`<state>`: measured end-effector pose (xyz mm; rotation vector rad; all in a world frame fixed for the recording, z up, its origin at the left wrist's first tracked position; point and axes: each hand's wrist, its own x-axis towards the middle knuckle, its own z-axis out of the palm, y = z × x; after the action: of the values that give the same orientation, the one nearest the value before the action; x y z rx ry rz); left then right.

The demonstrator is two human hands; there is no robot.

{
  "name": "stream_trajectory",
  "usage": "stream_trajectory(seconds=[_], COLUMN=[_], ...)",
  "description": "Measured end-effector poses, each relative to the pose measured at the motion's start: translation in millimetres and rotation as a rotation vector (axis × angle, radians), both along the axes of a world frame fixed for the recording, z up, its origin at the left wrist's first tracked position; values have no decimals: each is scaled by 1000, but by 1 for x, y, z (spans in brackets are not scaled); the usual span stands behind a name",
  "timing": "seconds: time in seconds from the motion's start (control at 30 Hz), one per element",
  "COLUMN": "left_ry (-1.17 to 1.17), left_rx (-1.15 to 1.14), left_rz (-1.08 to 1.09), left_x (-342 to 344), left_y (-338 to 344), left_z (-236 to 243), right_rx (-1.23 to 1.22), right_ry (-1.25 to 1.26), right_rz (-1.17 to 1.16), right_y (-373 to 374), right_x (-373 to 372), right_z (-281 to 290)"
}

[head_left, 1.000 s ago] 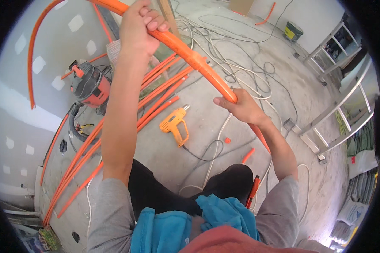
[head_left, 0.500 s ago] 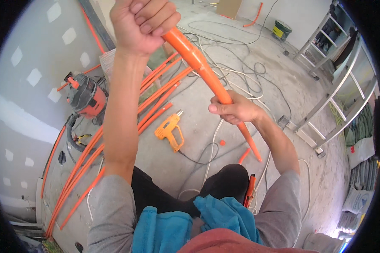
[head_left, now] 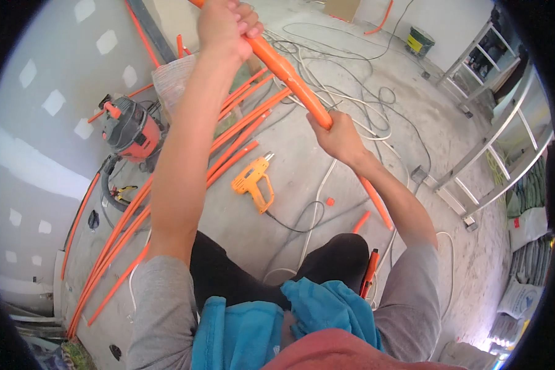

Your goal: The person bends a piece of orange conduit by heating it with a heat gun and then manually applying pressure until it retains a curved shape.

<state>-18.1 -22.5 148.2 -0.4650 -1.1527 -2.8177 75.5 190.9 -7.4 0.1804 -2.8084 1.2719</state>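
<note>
A long orange conduit pipe (head_left: 288, 77) slants across in front of me, from the top left down to the right. My left hand (head_left: 228, 29) is closed round its upper part. Lower down, my right hand (head_left: 339, 139) grips the same pipe with the back of the hand toward me. A wider sleeve-like section with a visible step shows between the two hands. Below my right wrist the pipe's lower end reaches toward the floor. On the concrete under my arms lies a yellow heat gun (head_left: 253, 184), with its metal nozzle pointing away from me and its cord trailing.
Several orange pipes (head_left: 120, 240) lie in a bundle at left, beside a vacuum cleaner (head_left: 132, 132). Cables (head_left: 376, 102) wind over the floor. An aluminium ladder (head_left: 496, 157) and stacked bags (head_left: 527, 225) stand right, a black-and-yellow bucket (head_left: 419, 42) far back. A red-and-black tool (head_left: 369, 274) lies by my right knee.
My left hand has slid or shifted right along the upper pipe, and more pipe now shows beyond it. My right hand has moved slightly up and turned its back toward me.
</note>
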Motion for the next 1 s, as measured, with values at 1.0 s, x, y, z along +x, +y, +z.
stream_trajectory(seconds=[1.0], left_ry=[-161], left_rx=[-257], left_rz=[119], left_x=[-165], left_y=[-137], left_z=[-75], right_rx=[-21], right_ry=[-319], right_rz=[91], right_y=[43], right_x=[17], right_z=[-100])
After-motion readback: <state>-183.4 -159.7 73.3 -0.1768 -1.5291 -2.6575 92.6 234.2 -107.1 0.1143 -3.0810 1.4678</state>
